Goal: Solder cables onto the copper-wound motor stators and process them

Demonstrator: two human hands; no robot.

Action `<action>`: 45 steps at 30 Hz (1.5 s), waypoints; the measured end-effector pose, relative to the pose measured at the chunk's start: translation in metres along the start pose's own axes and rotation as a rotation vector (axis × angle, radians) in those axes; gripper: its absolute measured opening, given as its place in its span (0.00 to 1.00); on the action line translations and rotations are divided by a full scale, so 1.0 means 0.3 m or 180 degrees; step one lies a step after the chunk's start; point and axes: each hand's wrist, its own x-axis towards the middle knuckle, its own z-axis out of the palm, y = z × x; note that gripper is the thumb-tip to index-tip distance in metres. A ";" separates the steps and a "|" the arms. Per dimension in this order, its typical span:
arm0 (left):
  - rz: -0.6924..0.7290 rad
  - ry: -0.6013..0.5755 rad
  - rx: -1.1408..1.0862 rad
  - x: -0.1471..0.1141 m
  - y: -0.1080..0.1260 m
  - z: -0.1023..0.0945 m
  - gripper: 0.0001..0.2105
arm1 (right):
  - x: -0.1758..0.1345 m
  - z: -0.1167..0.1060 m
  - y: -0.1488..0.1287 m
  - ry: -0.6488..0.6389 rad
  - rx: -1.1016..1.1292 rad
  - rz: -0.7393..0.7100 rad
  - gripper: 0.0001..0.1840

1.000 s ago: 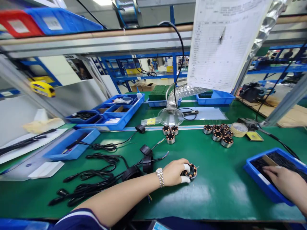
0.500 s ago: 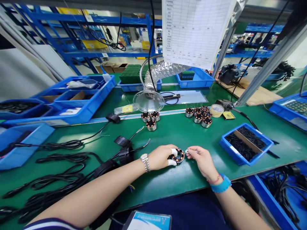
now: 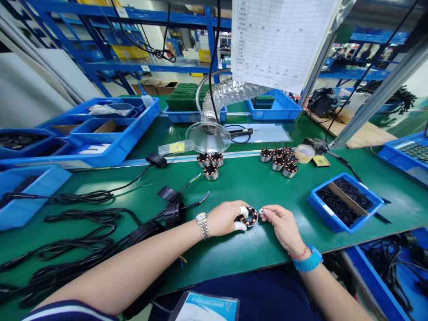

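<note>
My left hand [image 3: 230,218], with white finger cots on thumb and finger, is closed around a motor stator [image 3: 250,217], a ring with copper windings and black inner parts. It is tilted so that the windings face up. My right hand [image 3: 279,223] is just to its right, thumb and finger pinched together near the stator's edge. What the pinch holds, if anything, is too small to make out. Beyond my hands stand three more stators [image 3: 211,172] in a cluster, and a larger group of several stators [image 3: 278,163] sits further right.
Black cables [image 3: 90,240] with round black housings [image 3: 174,214] cover the left of the green bench. A divided blue bin [image 3: 346,203] of black sleeves stands at right, beside a tape roll [image 3: 304,154]. A clear fume hood [image 3: 207,137] on a foil duct and a soldering iron [image 3: 240,133] are behind.
The camera view has shifted slightly. Both hands keep almost the same pose around the stator, with the right pinch still close to its right edge.
</note>
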 end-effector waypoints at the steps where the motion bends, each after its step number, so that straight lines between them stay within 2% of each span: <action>1: 0.0007 0.0003 -0.0005 -0.001 -0.001 0.000 0.09 | 0.000 0.000 -0.001 -0.0001 0.0005 -0.0004 0.11; 13: 0.0015 0.0014 0.0007 -0.001 -0.009 0.002 0.09 | -0.005 0.002 -0.008 -0.0036 -0.0190 -0.0001 0.12; 20: -0.0015 0.0012 -0.0022 -0.002 -0.002 -0.004 0.09 | -0.003 0.009 -0.021 -0.0100 -0.0880 -0.0051 0.13; 28: -0.0034 -0.0064 0.0062 0.011 -0.005 0.003 0.08 | 0.003 0.018 -0.030 -0.0231 -0.1326 -0.0279 0.12; 31: -0.0025 -0.0040 0.0081 0.010 -0.006 0.002 0.08 | 0.000 0.018 -0.030 -0.0263 -0.1292 -0.0215 0.12; 37: -0.0035 -0.0040 0.0075 0.007 -0.004 -0.003 0.08 | -0.011 0.008 -0.019 -0.0231 -0.0762 0.0023 0.14; 45: -0.0068 -0.0066 0.0074 0.007 -0.003 -0.002 0.08 | -0.006 0.011 -0.026 -0.0218 -0.1001 -0.0131 0.10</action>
